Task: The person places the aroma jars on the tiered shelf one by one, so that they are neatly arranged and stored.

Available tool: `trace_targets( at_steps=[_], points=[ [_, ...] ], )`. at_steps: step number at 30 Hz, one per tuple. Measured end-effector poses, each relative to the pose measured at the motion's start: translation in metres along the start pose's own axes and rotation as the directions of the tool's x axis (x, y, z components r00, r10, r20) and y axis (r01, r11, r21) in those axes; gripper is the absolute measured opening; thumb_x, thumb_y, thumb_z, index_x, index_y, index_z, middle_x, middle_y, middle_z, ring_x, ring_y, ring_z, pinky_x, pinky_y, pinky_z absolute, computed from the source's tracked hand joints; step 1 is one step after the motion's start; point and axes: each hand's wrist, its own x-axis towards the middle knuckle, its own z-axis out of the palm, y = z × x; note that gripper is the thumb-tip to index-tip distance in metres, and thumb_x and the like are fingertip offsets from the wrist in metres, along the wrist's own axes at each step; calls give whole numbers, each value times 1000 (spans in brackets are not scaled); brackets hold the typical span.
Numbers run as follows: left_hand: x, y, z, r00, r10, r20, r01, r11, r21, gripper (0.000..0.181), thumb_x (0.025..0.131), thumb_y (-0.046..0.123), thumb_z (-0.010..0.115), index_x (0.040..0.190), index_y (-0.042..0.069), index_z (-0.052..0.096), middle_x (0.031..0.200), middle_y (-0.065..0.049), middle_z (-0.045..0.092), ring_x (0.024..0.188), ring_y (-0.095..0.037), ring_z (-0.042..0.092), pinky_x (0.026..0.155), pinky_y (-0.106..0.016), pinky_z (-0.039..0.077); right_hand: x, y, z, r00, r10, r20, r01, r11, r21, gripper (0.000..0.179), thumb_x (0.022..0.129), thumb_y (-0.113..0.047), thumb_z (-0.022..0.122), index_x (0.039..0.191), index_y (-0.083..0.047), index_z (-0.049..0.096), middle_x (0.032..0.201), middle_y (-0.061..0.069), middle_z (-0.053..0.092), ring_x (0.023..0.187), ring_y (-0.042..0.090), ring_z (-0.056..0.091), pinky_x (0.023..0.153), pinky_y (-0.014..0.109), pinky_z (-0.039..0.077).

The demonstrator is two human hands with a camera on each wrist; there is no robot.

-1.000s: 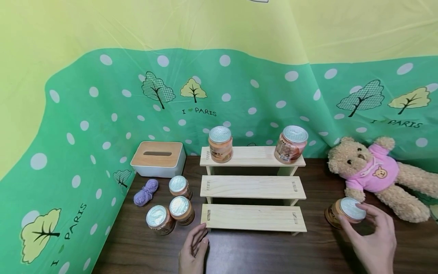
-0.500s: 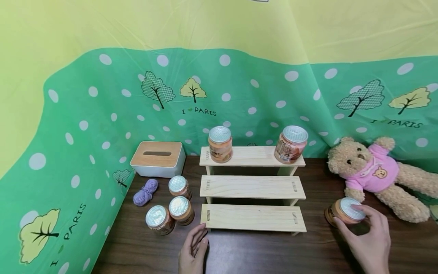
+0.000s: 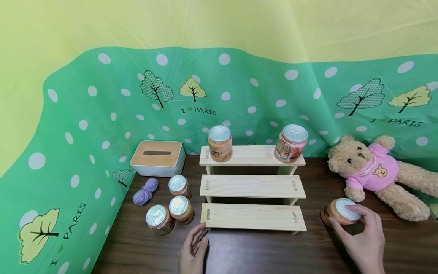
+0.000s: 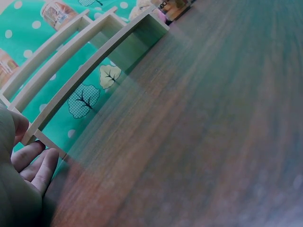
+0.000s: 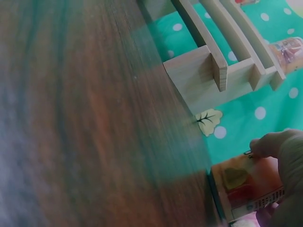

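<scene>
My right hand [image 3: 364, 238] grips a jar [image 3: 332, 210] with a silvery lid and orange-brown contents, at the right of the table by the teddy bear. In the right wrist view the thumb and fingers lie on opposite sides of this jar [image 5: 248, 187], its base right at the tabletop. My left hand [image 3: 193, 249] rests at the front left corner of a three-step wooden shelf [image 3: 253, 217], fingers loosely bent. In the left wrist view its fingertips [image 4: 45, 165] lie right at the end of the lowest step. Two similar jars, a left one [image 3: 220, 146] and a right one [image 3: 290, 146], stand on the top step.
Left of the shelf stand a back jar [image 3: 184, 190], a middle jar [image 3: 184, 217] and a front jar [image 3: 165, 224]. Purple yarn [image 3: 145, 192] and a tissue box [image 3: 157, 158] lie behind them. A teddy bear [image 3: 380, 173] in pink lies at right, before a green cloth backdrop [image 3: 253, 125].
My right hand and the jar in it have slid a little to the left, away from the bear. The left hand, the shelf and the other jars stay put.
</scene>
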Motion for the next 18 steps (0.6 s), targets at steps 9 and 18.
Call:
trace_targets(
  at_steps=[9, 18],
  points=[
    [1, -1, 1, 1000, 27, -7, -27, 1000, 0, 32, 108, 10, 72, 139, 2, 69, 136, -20, 76, 122, -7, 71, 98, -19, 57, -4, -1, 4, 998, 66, -4, -65, 997, 42, 74, 66, 13, 96, 133, 3, 66, 120, -39, 45, 113, -18, 43, 96, 5, 32],
    [1, 0, 1, 1000, 14, -9, -14, 1000, 3, 32, 107, 8, 72, 139, 2, 70, 136, -20, 76, 121, -6, 71, 97, -19, 57, -6, -4, 5, 992, 127, -7, -126, 991, 53, 73, 72, 9, 96, 137, 1, 65, 121, -40, 49, 111, -19, 47, 94, 5, 34]
  ],
)
